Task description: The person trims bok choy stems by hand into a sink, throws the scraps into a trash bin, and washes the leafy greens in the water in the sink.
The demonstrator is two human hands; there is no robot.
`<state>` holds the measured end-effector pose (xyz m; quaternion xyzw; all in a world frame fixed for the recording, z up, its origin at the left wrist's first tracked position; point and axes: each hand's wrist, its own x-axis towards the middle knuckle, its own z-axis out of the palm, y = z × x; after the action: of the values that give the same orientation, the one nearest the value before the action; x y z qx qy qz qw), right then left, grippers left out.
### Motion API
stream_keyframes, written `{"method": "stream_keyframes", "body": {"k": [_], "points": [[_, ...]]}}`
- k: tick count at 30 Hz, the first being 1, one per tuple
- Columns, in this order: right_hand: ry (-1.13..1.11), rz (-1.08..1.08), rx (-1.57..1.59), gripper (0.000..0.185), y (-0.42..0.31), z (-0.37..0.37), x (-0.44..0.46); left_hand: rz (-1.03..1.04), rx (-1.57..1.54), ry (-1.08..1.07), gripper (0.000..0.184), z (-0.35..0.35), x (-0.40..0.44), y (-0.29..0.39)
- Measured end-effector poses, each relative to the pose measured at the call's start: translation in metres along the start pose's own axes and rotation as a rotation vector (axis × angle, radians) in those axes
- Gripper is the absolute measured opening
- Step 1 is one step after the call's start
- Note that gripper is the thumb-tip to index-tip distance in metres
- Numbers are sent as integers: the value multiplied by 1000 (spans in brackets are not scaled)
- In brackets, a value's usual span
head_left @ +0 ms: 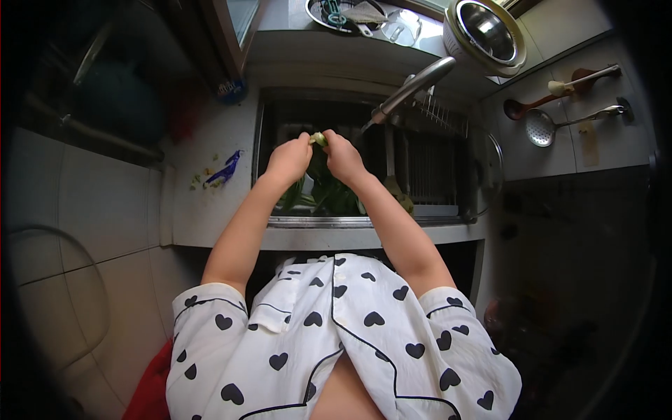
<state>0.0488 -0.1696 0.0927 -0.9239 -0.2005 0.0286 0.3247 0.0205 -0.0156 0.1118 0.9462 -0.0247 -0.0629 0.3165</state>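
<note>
Over the sink, my left hand and my right hand come together with closed fingers. Between their fingertips is the pale stem end of a green vegetable. Both hands grip it. Beneath them, leafy greens lie in the dark basin, partly hidden by my hands and forearms. The faucet reaches in from the upper right of the basin, close to my right hand.
Left of the sink, a blue object lies on the counter beside small vegetable scraps. A wire dish rack occupies the right side. Nested bowls and a pan stand on the ledge. A skimmer hangs on the right wall.
</note>
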Motion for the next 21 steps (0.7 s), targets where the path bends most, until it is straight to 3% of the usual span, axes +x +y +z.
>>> {"method": "stream_keyframes", "body": {"k": [5,8,15,18,19,21], "points": [[95,-42,-144,34,-6,8,2,-7,96,-40,19,-9,0,2],[71,27,-147,34,-8,11,8,22,-63,-47,19,-16,3,-1],[-37,60,265,24,-6,14,27,2,-399,-82,21,-28,8,-5],[-100,155,403,26,-10,6,28,-67,-815,-160,16,-22,13,-13],[-93,237,499,26,-8,5,29,-106,-1025,-279,16,-36,6,-2],[-200,363,718,26,2,-3,27,-20,-1033,-213,16,-40,9,-3]]}}
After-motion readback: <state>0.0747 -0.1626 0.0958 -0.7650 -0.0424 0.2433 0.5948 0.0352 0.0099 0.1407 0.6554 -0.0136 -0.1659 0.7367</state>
